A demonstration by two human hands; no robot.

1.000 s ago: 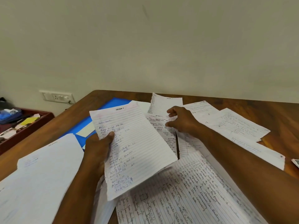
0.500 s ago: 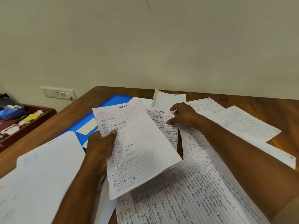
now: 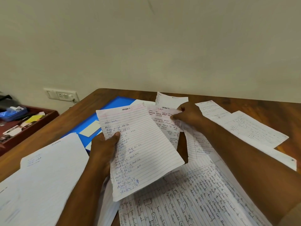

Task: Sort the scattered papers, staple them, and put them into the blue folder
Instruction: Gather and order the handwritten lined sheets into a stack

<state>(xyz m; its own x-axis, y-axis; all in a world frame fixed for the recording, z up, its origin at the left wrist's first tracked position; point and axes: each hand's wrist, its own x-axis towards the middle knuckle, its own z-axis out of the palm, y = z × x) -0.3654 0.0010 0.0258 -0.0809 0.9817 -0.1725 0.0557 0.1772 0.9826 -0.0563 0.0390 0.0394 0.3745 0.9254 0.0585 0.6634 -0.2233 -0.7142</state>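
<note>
A: Quick pass. Left hand gripped the "Section 1" sheet by its left edge, thumb on top over the writing, fingers hidden behind. Sheet was lifted clear of the table and tilted toward the camera.

B: Right hand?

A: Reached forward, forearm across the pile, pinching the upper right part of the "Section 4" sheet. Thumb and fingers were curled on it. Couldn't tell if that page had left the surface yet.

B: Handling?

A: Single lined pages, so I'd judge them light, floppy, easy to crease or tear. The held sheet's lower corner sagged a bit. Edge or corner pinch is the sensible hold; sliding one off the heap first should help, since they overlapped.

B: Rest of the papers?

A: Scattered sheets spread over the right side, a big written page nearest the camera, white sheets at left. Blue folder lay flat at the far left of the table, partly covered by paper. No stapler visible.

B: Progress?

A: Early, I'd say. Sorting by section headings, nothing stapled or filed.

B: Anything else?

A: Red tray of clutter off to the left, wall socket behind.
</note>
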